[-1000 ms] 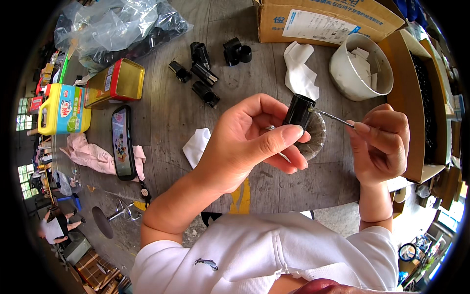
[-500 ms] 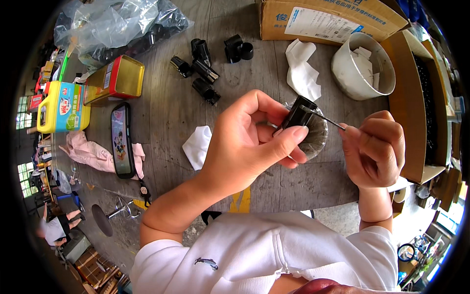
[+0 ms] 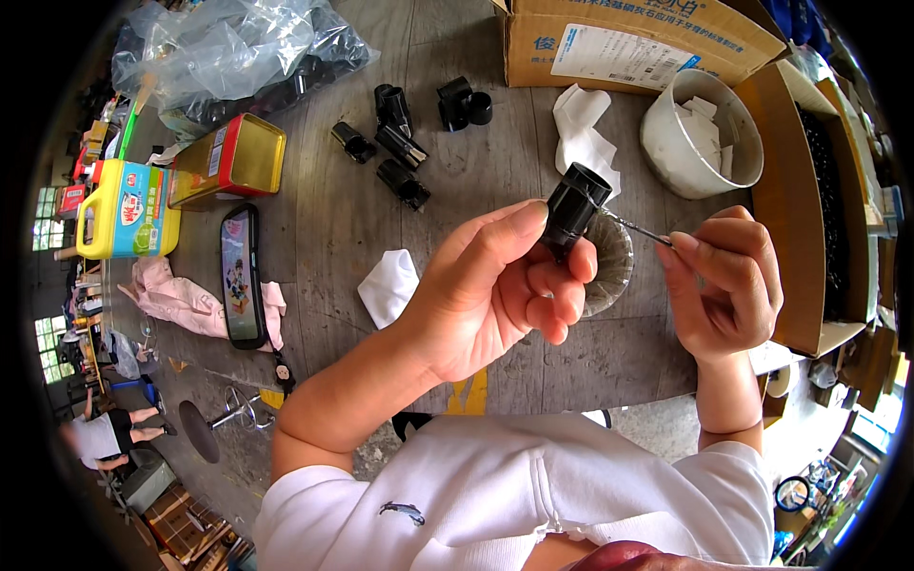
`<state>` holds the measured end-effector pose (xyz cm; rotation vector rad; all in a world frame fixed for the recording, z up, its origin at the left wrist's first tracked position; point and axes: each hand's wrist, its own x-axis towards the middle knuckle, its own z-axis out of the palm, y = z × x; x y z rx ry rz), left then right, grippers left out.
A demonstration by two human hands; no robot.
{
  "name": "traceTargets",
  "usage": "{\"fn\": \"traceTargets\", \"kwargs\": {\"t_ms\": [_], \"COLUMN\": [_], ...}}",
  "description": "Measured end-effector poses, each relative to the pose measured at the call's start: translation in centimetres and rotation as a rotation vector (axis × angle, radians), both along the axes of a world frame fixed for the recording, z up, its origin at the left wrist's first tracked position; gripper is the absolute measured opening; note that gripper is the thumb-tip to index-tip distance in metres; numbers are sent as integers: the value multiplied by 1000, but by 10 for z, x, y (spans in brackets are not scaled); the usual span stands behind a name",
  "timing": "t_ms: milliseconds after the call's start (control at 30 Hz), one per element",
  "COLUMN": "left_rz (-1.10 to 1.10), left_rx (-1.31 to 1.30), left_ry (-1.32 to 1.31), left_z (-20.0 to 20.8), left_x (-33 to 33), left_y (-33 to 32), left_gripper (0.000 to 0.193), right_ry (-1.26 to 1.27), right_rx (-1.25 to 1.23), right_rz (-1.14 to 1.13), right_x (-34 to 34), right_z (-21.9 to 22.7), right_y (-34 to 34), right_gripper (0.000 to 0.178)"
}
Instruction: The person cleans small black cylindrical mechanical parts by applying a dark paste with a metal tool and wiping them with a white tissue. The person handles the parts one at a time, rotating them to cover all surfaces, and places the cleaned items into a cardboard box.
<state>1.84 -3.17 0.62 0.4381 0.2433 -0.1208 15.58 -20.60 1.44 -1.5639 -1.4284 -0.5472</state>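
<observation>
Between the thumb and fingers of my left hand (image 3: pixel 476 305) stands a black cylindrical plastic part (image 3: pixel 575 211), its round open end tipped up. My right hand (image 3: pixel 728 285) pinches a thin dark metal rod (image 3: pixel 642 230); its far tip reaches the right side of the black part, though whether it touches I cannot tell. Beneath them sits a small round container lined with clear film (image 3: pixel 617 265), partly hidden by the left hand. Several similar black parts (image 3: pixel 401 147) lie farther back on the grey table.
A white tub (image 3: pixel 657 147) with white pieces stands right of a crumpled white cloth (image 3: pixel 583 133). Cardboard boxes (image 3: pixel 533 48) line the back right. At left are a phone (image 3: pixel 244 276), a pink cloth (image 3: pixel 171 295), a yellow jug (image 3: pixel 100 211), a tin (image 3: pixel 257 157) and a plastic bag (image 3: pixel 238 57).
My left hand has turned the black part more upright, its open end now facing up, and the left thumb has moved to its left side. The right hand still pinches the rod.
</observation>
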Motion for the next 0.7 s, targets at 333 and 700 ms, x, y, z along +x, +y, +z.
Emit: {"fn": "traceTargets", "kwargs": {"t_ms": [333, 700], "left_rz": [-154, -176], "left_rx": [-249, -219], "left_ry": [-11, -63], "left_z": [1, -1], "left_x": [1, 0], "left_y": [1, -2], "left_gripper": [46, 45], "right_ry": [99, 73], "right_rx": [-29, -43], "right_rz": [-11, 9], "right_x": [0, 1], "right_z": [-2, 1], "right_y": [2, 2], "right_gripper": [24, 24]}}
